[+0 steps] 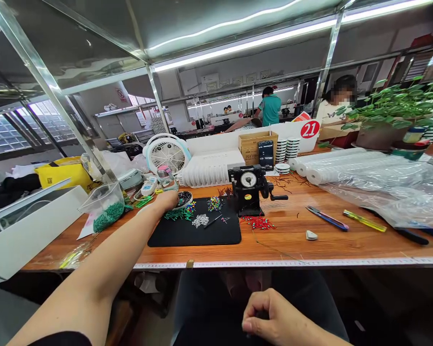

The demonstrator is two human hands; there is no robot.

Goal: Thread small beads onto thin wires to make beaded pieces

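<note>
My left hand [169, 199] reaches far over the table to the left end of a black mat [198, 236]. It is beside a round dish of dark small parts [184, 199] and just below a clear bottle with a pink lid [164, 174]. Its fingers are hidden, so any grip cannot be seen. On the mat lie green pieces [178, 215], silvery small parts [201, 220], multicoloured beads [214, 203] and a thin dark tool [212, 221]. My right hand [269, 315] is loosely curled above my lap, with nothing visible in it.
A black hand-cranked machine [249, 190] stands behind red pieces [258, 222]. To the right lie tweezers [326, 218], a yellow cutter [364, 221] and plastic-wrapped rolls [375, 178]. A fan [168, 156] and a bin of green beads [106, 211] stand left. Co-workers are beyond.
</note>
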